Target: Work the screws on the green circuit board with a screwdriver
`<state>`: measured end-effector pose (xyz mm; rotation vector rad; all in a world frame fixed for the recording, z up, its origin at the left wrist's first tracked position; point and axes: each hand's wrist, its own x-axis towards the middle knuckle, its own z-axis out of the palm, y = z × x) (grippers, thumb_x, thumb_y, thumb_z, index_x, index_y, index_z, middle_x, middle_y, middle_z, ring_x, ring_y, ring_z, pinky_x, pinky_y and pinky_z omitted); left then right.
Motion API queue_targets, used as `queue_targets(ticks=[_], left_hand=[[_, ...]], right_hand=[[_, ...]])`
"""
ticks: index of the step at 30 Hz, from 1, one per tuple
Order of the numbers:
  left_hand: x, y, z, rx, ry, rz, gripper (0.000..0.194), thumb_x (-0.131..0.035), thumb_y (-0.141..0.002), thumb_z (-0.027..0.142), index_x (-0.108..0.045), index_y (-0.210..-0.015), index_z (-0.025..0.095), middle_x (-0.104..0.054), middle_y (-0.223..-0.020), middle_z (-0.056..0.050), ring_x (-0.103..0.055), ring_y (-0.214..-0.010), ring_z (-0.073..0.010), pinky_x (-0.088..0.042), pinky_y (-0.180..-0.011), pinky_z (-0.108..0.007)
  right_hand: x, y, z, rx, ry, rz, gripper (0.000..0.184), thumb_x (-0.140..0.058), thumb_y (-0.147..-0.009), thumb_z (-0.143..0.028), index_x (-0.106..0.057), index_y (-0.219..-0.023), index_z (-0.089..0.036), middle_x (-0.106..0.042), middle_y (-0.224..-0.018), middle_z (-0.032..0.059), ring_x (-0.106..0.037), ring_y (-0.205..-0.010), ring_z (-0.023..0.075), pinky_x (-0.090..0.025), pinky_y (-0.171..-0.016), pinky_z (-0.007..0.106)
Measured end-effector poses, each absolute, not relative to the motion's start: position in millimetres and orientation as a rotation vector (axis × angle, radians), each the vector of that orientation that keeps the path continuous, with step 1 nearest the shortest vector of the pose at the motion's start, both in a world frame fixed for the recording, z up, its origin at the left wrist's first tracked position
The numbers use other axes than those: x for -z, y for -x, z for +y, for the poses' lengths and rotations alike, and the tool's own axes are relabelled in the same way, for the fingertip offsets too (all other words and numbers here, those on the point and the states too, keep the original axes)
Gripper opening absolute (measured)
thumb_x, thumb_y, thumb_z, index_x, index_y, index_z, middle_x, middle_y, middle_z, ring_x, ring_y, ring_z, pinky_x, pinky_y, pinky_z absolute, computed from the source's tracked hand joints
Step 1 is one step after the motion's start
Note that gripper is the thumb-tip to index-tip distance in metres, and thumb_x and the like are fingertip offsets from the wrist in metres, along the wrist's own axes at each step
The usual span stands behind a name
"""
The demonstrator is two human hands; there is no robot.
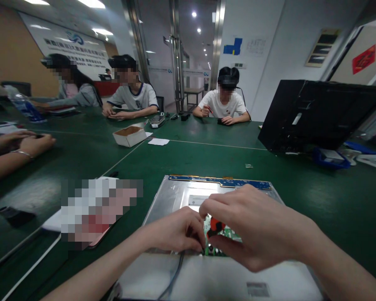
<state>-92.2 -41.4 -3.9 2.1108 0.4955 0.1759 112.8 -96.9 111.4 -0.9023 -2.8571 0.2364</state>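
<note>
My right hand [257,228] is closed round a screwdriver [217,226] with a red-and-black handle, over the green circuit board [228,234]. Its tip is hidden behind my fingers. Beside it, my left hand [178,230] pinches down at the board's near left edge; whatever lies between those fingertips is too small to name. The board sits on the metal back of a flat display panel [163,196], which lies on the table in front of me. A blue circuit strip [203,180] runs along the panel's far edge. From near my left fingers a dark cable [175,276] runs toward me.
On the green table [200,156], blurred-out phone-like items [97,213] and cables lie to the left. A small open box [130,136] stands farther back. A black monitor [319,115] is at the right. Several people sit around; one person's forearms [15,148] reach in from the left.
</note>
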Motion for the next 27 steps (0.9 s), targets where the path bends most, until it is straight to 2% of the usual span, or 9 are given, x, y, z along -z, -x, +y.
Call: queue_targets(ticks=[4,8,13,16,21,27], left_hand=[[5.7,93.7,-43.1,-0.178,-2.097,0.531,0.011,-0.070,-0.073,0.011,-0.075,-0.081,0.018,-0.065,-0.069,0.001,-0.054,-0.058,-0.0113,-0.041,-0.054,-0.020],[3.9,93.5,-43.7,-0.173,-2.085,0.563,0.009,-0.069,-0.077,0.014,-0.074,-0.084,0.016,-0.065,-0.070,0.001,-0.055,-0.059,-0.0117,-0.042,-0.055,-0.020],[-0.4,91.5,-42.9,-0.174,-2.131,0.514,0.008,-0.068,-0.077,0.012,-0.074,-0.075,0.017,-0.058,-0.061,0.003,-0.052,-0.056,-0.0101,-0.040,-0.052,-0.019],[0.5,91.9,-43.2,-0.173,-2.112,0.526,0.008,-0.067,-0.078,0.012,-0.074,-0.079,0.016,-0.060,-0.064,0.002,-0.053,-0.057,-0.0101,-0.039,-0.052,-0.019],[2.5,93.5,-43.1,-0.155,-2.084,0.550,0.014,-0.069,-0.074,0.009,-0.074,-0.084,0.016,-0.065,-0.068,0.001,-0.054,-0.059,-0.0113,-0.041,-0.054,-0.020],[2.3,93.0,-42.2,-0.152,-2.080,0.553,0.013,-0.068,-0.076,0.011,-0.074,-0.086,0.016,-0.065,-0.070,0.001,-0.055,-0.059,-0.0114,-0.042,-0.054,-0.020]], right_hand=[[-111.1,-113.2,-98.0,-0.255,0.873,-2.849,0.015,-0.058,-0.077,-0.022,-0.048,-0.087,-0.020,-0.058,-0.081,-0.0016,-0.042,-0.060,0.0106,-0.025,-0.049,0.026],[-111.0,-112.4,-97.5,-0.284,0.872,-2.850,0.007,-0.054,-0.083,-0.021,-0.050,-0.089,-0.021,-0.060,-0.082,-0.0025,-0.046,-0.063,0.0107,-0.026,-0.052,0.026],[-109.8,-111.8,-96.0,-0.212,0.902,-2.842,0.003,-0.051,-0.088,-0.024,-0.050,-0.087,-0.022,-0.061,-0.075,-0.0034,-0.048,-0.063,0.0112,-0.025,-0.053,0.027],[-109.6,-111.9,-96.2,-0.234,0.893,-2.851,0.003,-0.053,-0.086,-0.023,-0.050,-0.087,-0.022,-0.060,-0.076,-0.0031,-0.047,-0.062,0.0110,-0.025,-0.052,0.027],[-110.5,-112.7,-98.2,-0.290,0.854,-2.849,0.015,-0.057,-0.076,-0.022,-0.049,-0.088,-0.021,-0.057,-0.081,-0.0019,-0.044,-0.062,0.0116,-0.026,-0.050,0.026],[-111.2,-112.8,-97.7,-0.275,0.878,-2.862,0.009,-0.054,-0.081,-0.022,-0.049,-0.089,-0.022,-0.058,-0.079,-0.0035,-0.044,-0.060,0.0110,-0.025,-0.050,0.026]])
